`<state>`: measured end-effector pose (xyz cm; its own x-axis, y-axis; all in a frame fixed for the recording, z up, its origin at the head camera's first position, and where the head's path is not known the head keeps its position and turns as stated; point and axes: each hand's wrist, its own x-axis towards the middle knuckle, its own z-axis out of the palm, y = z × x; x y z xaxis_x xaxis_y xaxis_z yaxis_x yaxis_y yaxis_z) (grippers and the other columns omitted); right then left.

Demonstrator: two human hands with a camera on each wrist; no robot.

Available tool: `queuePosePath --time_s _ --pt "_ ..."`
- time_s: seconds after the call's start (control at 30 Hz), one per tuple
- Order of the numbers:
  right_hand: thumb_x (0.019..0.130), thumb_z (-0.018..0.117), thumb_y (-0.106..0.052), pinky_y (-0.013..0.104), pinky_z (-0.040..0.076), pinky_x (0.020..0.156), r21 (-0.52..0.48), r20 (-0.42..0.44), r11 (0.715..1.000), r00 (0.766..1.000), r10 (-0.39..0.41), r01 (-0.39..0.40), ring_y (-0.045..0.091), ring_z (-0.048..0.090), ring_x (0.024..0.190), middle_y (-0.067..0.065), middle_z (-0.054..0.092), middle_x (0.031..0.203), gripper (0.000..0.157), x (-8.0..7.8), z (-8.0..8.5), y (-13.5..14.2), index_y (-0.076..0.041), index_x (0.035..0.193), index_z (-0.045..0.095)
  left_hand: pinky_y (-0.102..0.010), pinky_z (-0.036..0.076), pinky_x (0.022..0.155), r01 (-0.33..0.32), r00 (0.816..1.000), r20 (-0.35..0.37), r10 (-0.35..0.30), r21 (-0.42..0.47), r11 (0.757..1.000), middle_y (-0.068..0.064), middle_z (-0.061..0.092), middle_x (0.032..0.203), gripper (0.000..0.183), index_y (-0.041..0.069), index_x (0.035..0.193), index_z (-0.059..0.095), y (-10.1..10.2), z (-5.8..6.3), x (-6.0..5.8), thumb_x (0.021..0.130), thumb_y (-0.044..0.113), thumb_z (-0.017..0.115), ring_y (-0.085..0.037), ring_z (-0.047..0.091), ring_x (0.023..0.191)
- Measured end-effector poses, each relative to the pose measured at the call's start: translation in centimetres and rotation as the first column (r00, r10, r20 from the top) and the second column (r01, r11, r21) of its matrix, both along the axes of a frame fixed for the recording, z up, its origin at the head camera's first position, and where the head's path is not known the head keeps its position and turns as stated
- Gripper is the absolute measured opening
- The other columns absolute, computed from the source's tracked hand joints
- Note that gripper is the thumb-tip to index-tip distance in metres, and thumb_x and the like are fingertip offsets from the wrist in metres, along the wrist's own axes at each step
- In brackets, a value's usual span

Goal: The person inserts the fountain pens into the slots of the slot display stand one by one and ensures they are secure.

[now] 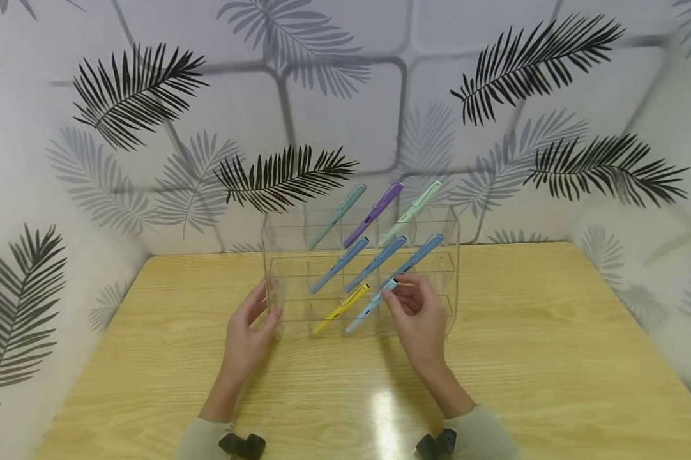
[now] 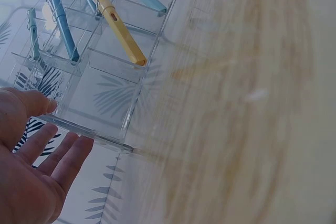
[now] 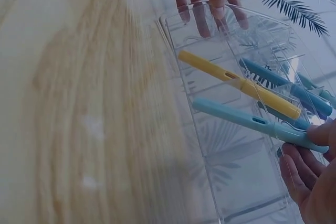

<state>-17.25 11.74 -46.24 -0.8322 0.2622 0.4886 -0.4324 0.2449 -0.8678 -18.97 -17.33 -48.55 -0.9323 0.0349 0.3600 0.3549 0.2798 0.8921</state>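
Observation:
A clear acrylic pen organizer [image 1: 361,260] with three tiers stands on the table. My left hand [image 1: 249,332] grips its left side panel, thumb at the front edge and fingers on the outer side. The right hand [image 1: 419,319] pinches the cap end of a light blue pen [image 3: 252,123] between thumb and fingers. That pen leans in the lowest tier, its other end down in a compartment. Beside it leans a yellow pen [image 1: 341,309]. Three blue pens [image 1: 376,263] slant in the middle tier. A teal pen [image 1: 337,216], a purple pen [image 1: 373,215] and a mint green pen [image 1: 410,213] fill the top tier.
The wood-grain table [image 1: 552,345] reaches back to a wall [image 1: 345,115] with a feather pattern. Light glares off the tabletop in front of the organizer. A dark wrist device [image 1: 242,445] sits on each sleeve.

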Motion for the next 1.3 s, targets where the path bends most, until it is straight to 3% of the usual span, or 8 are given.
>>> queuePosePath --time_s 0.2,0.67,0.83,1.03,1.3 --pt "0.090 0.079 -0.005 0.020 0.062 0.069 0.059 0.052 0.998 0.998 -0.030 0.027 0.023 0.075 0.082 0.010 0.077 0.096 0.026 -0.1 0.2 0.3 -0.001 0.111 0.064 -0.050 0.047 0.110 -0.004 1.000 0.026 0.004 0.001 1.000 -0.019 0.049 0.153 0.057 0.004 0.153 0.046 -0.1 0.3 0.2 0.100 0.001 0.065 -0.042 0.054 0.132" --pt "0.092 0.078 -0.005 0.019 0.061 0.068 0.177 0.133 0.984 0.989 -0.057 0.032 0.019 0.073 0.081 0.008 0.076 0.093 0.025 -0.1 0.8 1.3 -0.003 0.111 0.062 -0.048 0.046 0.109 0.006 1.000 -0.009 -0.006 -0.005 1.000 -0.021 0.050 0.152 0.058 0.001 0.153 0.046 0.0 0.1 -0.1 0.098 -0.002 0.065 -0.043 0.054 0.132" --pt "0.094 0.075 -0.006 0.019 0.059 0.061 0.203 0.148 0.979 0.988 -0.040 0.009 0.022 0.076 0.076 0.008 0.077 0.092 0.025 0.1 1.0 1.3 -0.003 0.112 0.059 -0.036 0.048 0.109 0.006 1.000 -0.018 -0.007 -0.008 1.000 -0.021 0.050 0.151 0.057 0.000 0.152 0.046 0.1 0.2 -0.2 0.098 -0.003 0.065 -0.043 0.055 0.131" --pt "0.096 0.072 -0.004 0.018 0.056 0.055 0.169 0.162 0.985 0.987 0.012 -0.040 0.026 0.076 0.072 0.010 0.077 0.090 0.024 0.2 1.0 1.1 -0.004 0.113 0.056 -0.019 0.046 0.105 -0.007 0.999 -0.042 0.006 -0.016 1.000 -0.021 0.052 0.150 0.057 0.000 0.151 0.047 0.0 0.0 -0.2 0.097 -0.005 0.065 -0.043 0.057 0.129" --pt "0.096 0.072 -0.003 0.018 0.058 0.060 0.174 0.144 0.983 0.989 0.026 -0.051 0.029 0.076 0.075 0.010 0.077 0.090 0.025 0.1 0.6 1.5 -0.003 0.114 0.055 -0.013 0.044 0.104 0.015 0.997 -0.073 -0.015 0.002 1.000 -0.023 0.052 0.149 0.055 -0.006 0.149 0.047 0.1 0.0 -0.3 0.097 -0.008 0.064 -0.045 0.055 0.130"
